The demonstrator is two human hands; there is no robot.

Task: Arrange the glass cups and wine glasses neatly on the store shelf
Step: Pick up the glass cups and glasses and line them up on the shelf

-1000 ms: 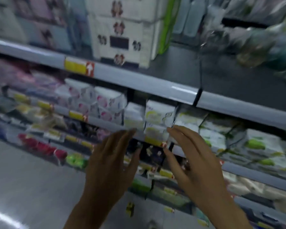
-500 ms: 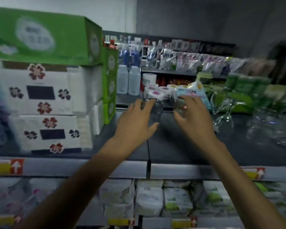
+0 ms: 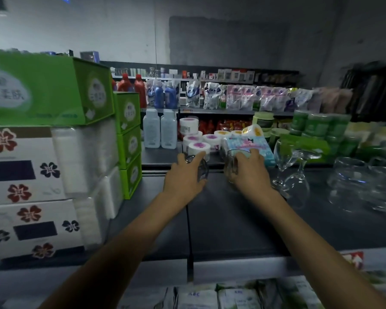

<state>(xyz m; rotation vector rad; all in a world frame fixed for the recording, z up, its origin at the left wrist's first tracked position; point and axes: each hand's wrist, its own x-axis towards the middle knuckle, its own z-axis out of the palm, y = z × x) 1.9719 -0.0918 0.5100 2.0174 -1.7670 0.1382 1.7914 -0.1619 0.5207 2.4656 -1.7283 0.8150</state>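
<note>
1. Change: one second ago both hands were empty before the lower shelves. Now both reach onto the top shelf (image 3: 232, 219).
2. Meaning: cup arranging is judged under way. The wine glasses (image 3: 282, 161) stand untouched to the right.
3. Left hand (image 3: 183, 177): arm extended, fingers curled round the left glass cup (image 3: 200, 169).
4. Right hand (image 3: 251, 172): arm extended, gripping the right glass cup (image 3: 230, 166) near mid-shelf.

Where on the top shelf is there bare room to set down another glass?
The dark shelf is bare from the left hand and right hand out to its front edge, and between the green boxes and the left hand. Crowded right of the right hand: wine glasses, then clear glassware. Tissue rolls line the back.
</note>
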